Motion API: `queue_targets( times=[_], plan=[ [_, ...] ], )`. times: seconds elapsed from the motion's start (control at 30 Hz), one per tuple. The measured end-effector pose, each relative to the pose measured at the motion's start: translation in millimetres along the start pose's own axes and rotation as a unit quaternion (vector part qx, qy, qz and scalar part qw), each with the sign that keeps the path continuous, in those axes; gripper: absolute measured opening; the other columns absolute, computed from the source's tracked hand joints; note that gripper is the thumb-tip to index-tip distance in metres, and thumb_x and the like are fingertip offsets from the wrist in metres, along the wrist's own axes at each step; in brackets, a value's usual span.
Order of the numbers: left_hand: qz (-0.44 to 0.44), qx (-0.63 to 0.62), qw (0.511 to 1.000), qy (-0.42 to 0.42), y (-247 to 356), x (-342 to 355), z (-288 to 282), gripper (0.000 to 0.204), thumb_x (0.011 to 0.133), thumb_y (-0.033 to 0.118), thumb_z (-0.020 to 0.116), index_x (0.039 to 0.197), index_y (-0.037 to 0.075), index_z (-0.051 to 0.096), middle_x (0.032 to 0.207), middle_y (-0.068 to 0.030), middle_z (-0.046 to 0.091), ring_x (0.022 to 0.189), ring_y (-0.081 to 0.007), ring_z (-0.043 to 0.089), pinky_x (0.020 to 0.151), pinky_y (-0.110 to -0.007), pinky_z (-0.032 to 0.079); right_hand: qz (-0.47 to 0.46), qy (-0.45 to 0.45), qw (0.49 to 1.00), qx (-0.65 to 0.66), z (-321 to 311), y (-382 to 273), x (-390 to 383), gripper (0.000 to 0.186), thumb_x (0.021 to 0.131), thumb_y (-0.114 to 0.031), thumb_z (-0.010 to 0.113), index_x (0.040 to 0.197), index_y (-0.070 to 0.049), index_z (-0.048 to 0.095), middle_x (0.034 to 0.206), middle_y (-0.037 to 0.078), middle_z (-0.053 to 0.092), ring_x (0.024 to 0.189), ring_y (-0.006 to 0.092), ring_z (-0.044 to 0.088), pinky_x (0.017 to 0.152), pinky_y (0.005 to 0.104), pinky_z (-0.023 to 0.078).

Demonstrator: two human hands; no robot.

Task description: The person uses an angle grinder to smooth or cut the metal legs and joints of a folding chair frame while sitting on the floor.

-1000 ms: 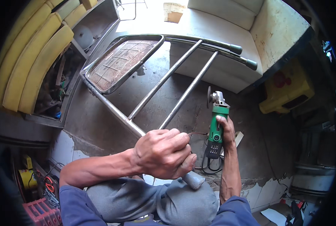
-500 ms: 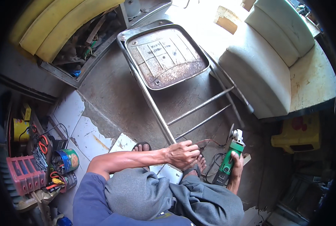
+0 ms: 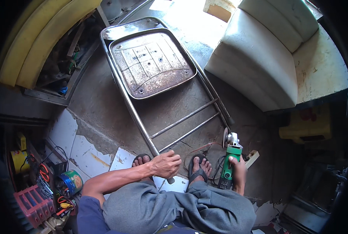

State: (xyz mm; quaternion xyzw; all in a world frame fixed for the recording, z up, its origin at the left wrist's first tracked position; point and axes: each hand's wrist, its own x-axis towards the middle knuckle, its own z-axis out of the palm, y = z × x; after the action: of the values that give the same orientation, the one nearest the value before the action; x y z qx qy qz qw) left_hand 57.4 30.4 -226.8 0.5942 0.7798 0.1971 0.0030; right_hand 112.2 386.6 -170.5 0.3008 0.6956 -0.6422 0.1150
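A metal folding chair frame (image 3: 135, 113) lies on the concrete floor with its rusty seat pan (image 3: 152, 64) facing up. My left hand (image 3: 166, 164) grips the near end of the frame's left tube, between my two sandalled feet. My right hand (image 3: 238, 173) holds a green angle grinder (image 3: 228, 162) by its body, disc end pointing away from me. The grinder's disc (image 3: 225, 137) sits close to the end of the chair's right tube, and I cannot tell if they touch.
White cushions (image 3: 259, 58) lie at the upper right, yellow foam pads (image 3: 37, 43) at the upper left. A red tool tray (image 3: 31, 204), a tin and cables crowd the lower left. A yellow container (image 3: 304, 128) stands at the right. A white power strip (image 3: 252, 158) lies beside the grinder.
The view has pulled back and up, showing more of the floor and both feet. My left hand stays on the tube end; the grinder stays in my right hand near the right tube.
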Motion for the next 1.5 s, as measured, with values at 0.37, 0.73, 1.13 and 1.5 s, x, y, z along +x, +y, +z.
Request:
queue_targets(
  times=[0.37, 0.73, 1.13, 1.5],
  plan=[
    [-0.081, 0.064, 0.992, -0.078, -15.3, -84.2, -88.9, 0.015, 0.073, 0.029, 0.073, 0.073, 0.014, 0.068, 0.08, 0.0, 0.054, 0.084, -0.0156, 0.056, 0.084, -0.039, 0.043, 0.018, -0.011, 1.0, -0.002, -21.9, 23.0, 14.4, 0.055, 0.087, -0.039, 0.073, 0.128, -0.003, 0.063, 0.1, 0.003, 0.065, 0.084, 0.0114, 0.061, 0.075, 0.0286, 0.051],
    [-0.632, 0.274, 0.699, 0.194, -66.6, -238.7, -104.4, 0.026, 0.094, 0.023, 0.071, 0.1, 0.0, 0.061, 0.115, -0.0196, 0.054, 0.116, -0.0369, 0.051, 0.111, -0.053, 0.037, 0.008, -0.074, 0.997, 0.003, -5.2, 3.3, 67.1, 0.05, 0.09, -0.041, 0.073, 0.123, -0.005, 0.064, 0.092, 0.001, 0.064, 0.074, 0.0098, 0.06, 0.067, 0.0271, 0.051],
    [-0.823, -0.004, 0.568, 0.009, -91.2, -294.6, -36.9, 0.066, 0.095, 0.046, 0.069, 0.132, -0.007, 0.057, 0.132, -0.0321, 0.062, 0.12, -0.0464, 0.063, 0.103, -0.05, 0.05, 0.019, -0.095, 0.994, -0.059, -4.3, 4.3, 46.7, 0.056, 0.086, -0.041, 0.074, 0.126, -0.002, 0.065, 0.1, 0.004, 0.067, 0.086, 0.0131, 0.061, 0.079, 0.0299, 0.051],
    [-0.754, 0.198, 0.626, 0.004, -82.1, -280.2, -118.5, 0.041, 0.096, 0.027, 0.068, 0.124, -0.002, 0.06, 0.119, -0.026, 0.064, 0.107, -0.0487, 0.066, 0.09, -0.054, 0.055, 0.022, -0.091, 0.993, -0.067, -17.3, 8.7, 24.5, 0.06, 0.086, -0.042, 0.074, 0.13, -0.002, 0.064, 0.104, 0.006, 0.068, 0.091, 0.0155, 0.063, 0.083, 0.032, 0.051]
  ],
)
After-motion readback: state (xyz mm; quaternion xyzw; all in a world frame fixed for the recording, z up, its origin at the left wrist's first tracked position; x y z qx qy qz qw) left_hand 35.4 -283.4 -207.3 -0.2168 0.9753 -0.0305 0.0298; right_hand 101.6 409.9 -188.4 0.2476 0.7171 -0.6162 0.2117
